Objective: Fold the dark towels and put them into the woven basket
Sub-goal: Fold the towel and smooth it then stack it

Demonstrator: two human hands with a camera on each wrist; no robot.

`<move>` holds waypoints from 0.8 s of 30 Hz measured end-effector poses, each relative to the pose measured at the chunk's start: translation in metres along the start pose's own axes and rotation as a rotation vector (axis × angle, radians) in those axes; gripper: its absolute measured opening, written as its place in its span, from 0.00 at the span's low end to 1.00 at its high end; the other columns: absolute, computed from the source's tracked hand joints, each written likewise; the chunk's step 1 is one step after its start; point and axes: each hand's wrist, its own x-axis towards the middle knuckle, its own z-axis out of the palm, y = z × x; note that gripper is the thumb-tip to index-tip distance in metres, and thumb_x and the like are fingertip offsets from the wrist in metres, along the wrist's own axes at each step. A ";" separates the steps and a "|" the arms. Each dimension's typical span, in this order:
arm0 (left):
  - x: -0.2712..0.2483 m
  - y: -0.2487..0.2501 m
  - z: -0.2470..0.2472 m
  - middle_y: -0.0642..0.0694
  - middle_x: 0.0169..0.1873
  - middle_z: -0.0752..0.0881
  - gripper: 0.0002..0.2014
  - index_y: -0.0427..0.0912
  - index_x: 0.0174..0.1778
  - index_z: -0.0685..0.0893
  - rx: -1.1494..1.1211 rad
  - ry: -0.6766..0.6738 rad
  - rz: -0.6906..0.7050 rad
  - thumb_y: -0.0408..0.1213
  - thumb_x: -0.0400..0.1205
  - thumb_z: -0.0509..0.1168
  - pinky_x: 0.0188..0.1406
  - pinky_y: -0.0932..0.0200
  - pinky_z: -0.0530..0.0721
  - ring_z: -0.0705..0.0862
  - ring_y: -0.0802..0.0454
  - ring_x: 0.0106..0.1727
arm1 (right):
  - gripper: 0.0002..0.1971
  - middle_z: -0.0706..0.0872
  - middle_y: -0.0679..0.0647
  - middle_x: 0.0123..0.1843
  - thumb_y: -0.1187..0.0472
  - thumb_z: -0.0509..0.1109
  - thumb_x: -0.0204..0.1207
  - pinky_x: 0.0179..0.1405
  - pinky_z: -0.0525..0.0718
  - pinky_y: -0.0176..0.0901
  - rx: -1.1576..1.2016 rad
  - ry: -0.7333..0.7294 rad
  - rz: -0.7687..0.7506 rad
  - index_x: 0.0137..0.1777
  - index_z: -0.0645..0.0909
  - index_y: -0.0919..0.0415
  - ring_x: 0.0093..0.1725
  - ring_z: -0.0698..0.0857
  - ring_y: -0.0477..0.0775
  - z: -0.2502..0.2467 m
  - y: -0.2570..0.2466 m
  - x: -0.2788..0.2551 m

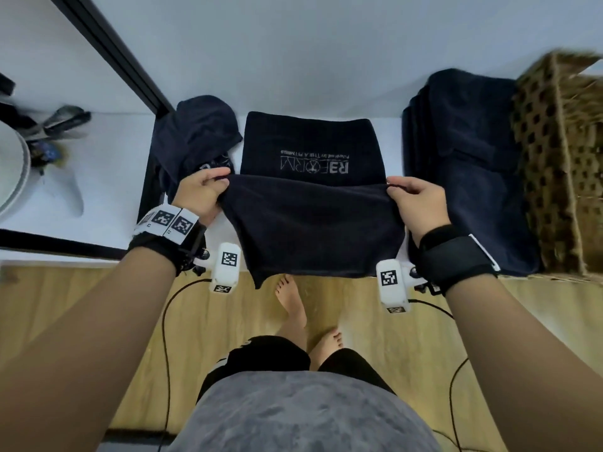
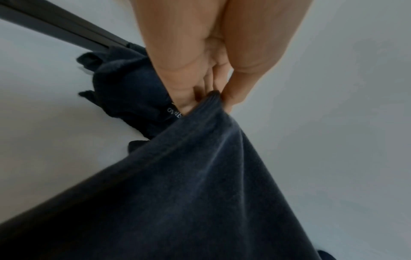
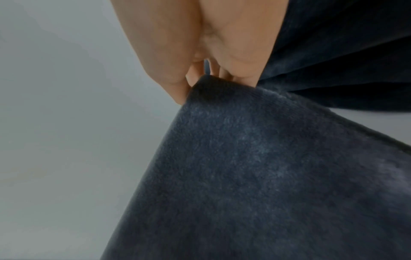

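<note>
A dark navy towel (image 1: 310,223) with white lettering lies on the white table (image 1: 107,177), its near part lifted and doubled back over the rest. My left hand (image 1: 208,187) pinches the towel's left corner (image 2: 211,102). My right hand (image 1: 409,194) pinches the right corner (image 3: 204,84). The raised edge is stretched between both hands. A crumpled dark towel (image 1: 195,138) sits left of it, also in the left wrist view (image 2: 124,95). A stack of folded dark towels (image 1: 466,164) lies on the right, beside the woven basket (image 1: 561,164).
A black frame bar (image 1: 107,50) runs diagonally at the back left. White plates (image 1: 13,168) and utensils (image 1: 55,122) sit at the far left. The wooden floor (image 1: 98,301), cables and my bare feet (image 1: 293,298) are below the table edge.
</note>
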 end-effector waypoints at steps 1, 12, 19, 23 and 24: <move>0.009 0.001 0.003 0.43 0.41 0.84 0.15 0.38 0.63 0.83 -0.024 -0.007 -0.008 0.21 0.83 0.62 0.47 0.58 0.86 0.84 0.48 0.47 | 0.08 0.91 0.45 0.50 0.57 0.74 0.68 0.67 0.83 0.49 0.014 0.009 0.034 0.45 0.90 0.44 0.56 0.88 0.47 0.003 0.000 0.007; 0.057 -0.017 0.009 0.42 0.52 0.89 0.13 0.44 0.55 0.84 0.156 0.023 -0.016 0.26 0.77 0.72 0.57 0.50 0.87 0.89 0.46 0.52 | 0.29 0.84 0.52 0.68 0.61 0.74 0.73 0.73 0.78 0.50 -0.105 -0.026 0.230 0.75 0.76 0.57 0.66 0.84 0.52 0.026 0.019 0.045; 0.007 -0.052 0.001 0.39 0.49 0.89 0.08 0.41 0.54 0.85 0.419 0.028 0.046 0.33 0.79 0.71 0.51 0.46 0.89 0.89 0.43 0.47 | 0.12 0.85 0.46 0.48 0.62 0.73 0.73 0.54 0.75 0.34 -0.275 0.082 0.138 0.56 0.83 0.55 0.51 0.84 0.47 0.021 0.043 -0.018; -0.030 -0.087 0.000 0.46 0.35 0.89 0.08 0.43 0.44 0.85 0.683 -0.028 -0.053 0.44 0.78 0.72 0.40 0.56 0.87 0.88 0.50 0.37 | 0.08 0.81 0.44 0.36 0.61 0.74 0.70 0.40 0.72 0.36 -0.334 0.099 0.197 0.46 0.78 0.57 0.39 0.80 0.49 0.022 0.082 -0.061; -0.036 -0.096 0.000 0.48 0.33 0.89 0.10 0.43 0.42 0.85 0.758 -0.029 -0.070 0.47 0.78 0.72 0.38 0.60 0.84 0.87 0.53 0.36 | 0.08 0.80 0.44 0.34 0.60 0.74 0.70 0.35 0.71 0.37 -0.354 0.100 0.226 0.44 0.76 0.58 0.37 0.79 0.49 0.020 0.093 -0.069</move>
